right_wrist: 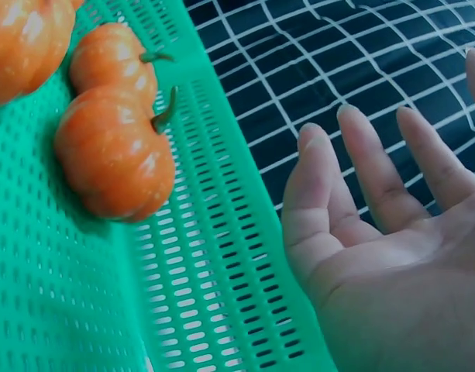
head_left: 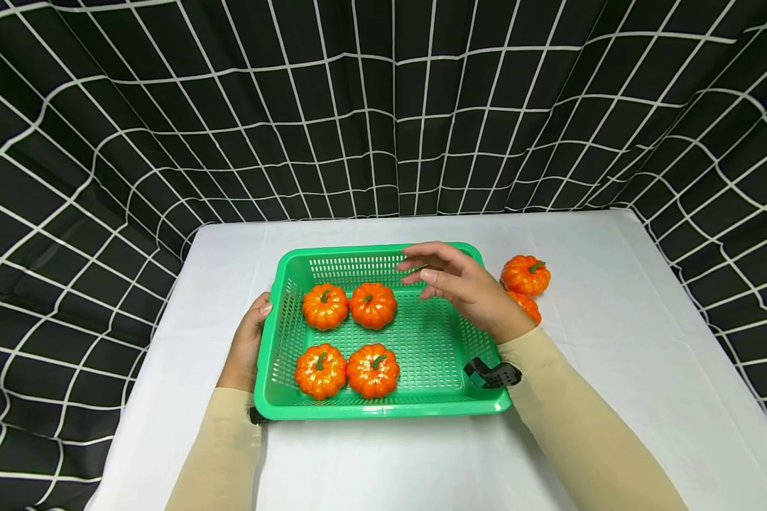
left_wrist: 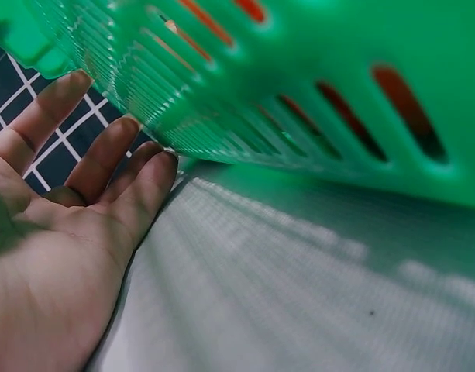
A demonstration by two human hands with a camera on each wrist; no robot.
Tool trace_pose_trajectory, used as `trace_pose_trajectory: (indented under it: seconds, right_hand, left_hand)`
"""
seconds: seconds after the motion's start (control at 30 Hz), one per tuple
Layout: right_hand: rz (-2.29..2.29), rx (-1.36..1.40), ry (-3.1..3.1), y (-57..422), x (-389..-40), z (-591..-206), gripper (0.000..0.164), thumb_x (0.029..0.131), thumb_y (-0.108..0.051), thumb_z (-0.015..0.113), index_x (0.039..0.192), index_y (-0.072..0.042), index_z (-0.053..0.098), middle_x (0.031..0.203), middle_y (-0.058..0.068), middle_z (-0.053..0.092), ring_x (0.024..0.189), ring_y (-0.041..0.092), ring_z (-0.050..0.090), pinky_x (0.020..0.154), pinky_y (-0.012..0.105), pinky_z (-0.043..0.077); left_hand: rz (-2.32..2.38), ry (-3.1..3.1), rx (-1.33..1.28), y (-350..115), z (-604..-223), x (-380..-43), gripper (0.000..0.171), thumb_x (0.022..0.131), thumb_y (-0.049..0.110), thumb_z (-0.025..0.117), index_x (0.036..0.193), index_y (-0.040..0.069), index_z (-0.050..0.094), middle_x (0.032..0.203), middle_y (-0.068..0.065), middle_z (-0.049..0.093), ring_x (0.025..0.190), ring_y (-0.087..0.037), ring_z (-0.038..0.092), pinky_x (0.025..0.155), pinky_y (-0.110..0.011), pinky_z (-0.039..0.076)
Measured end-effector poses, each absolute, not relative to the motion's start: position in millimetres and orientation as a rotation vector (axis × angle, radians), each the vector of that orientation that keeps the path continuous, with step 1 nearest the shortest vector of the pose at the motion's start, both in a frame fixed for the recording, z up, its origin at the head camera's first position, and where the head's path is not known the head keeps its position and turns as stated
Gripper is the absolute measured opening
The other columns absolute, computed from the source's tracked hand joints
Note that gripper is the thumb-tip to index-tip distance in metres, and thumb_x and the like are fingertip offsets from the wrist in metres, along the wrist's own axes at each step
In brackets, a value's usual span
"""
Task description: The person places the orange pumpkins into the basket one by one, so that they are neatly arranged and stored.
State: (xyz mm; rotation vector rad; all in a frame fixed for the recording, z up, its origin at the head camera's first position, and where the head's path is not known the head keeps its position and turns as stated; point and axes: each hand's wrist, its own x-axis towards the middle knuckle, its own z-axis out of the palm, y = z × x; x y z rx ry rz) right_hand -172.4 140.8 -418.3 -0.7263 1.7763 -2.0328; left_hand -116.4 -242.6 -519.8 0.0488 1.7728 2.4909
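A green perforated plastic basket stands on the white-covered table. Inside its left half are several glossy orange pumpkins with green stems, in two pairs. My left hand holds the basket's left side, thumb at the rim; in the left wrist view its fingertips meet the outer wall. Over the basket's right part hovers my right hand, fingers loosely bent and nothing between them. The right wrist view shows that hand's bare palm near the basket wall, apart from the pumpkins.
To the right of the basket, two more pumpkins lie on the table, the nearer one partly hidden by my right hand. A white cloth covers the table. Black curtains with a white grid surround it at the back and sides.
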Motion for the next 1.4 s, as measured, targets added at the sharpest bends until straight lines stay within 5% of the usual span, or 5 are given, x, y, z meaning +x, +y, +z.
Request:
trace_pose_trajectory:
  seconds: [1.4]
  right_hand:
    - [-2.098,-0.735,1.870,171.4,-167.3,-395.9,0.041,0.112,-0.011,0.058,0.152,-0.009,0.058,0.147,0.025,0.056,0.129,0.044,0.058,0.094,0.037,0.056]
  left_hand:
    - [2.498,1.757,0.094,-246.7,-523.4,-119.9,0.030,0.108,0.021,0.035,0.121,0.014,0.061,0.103,-0.006,0.072,0.081,-0.016,0.072,0.070,-0.031,0.063]
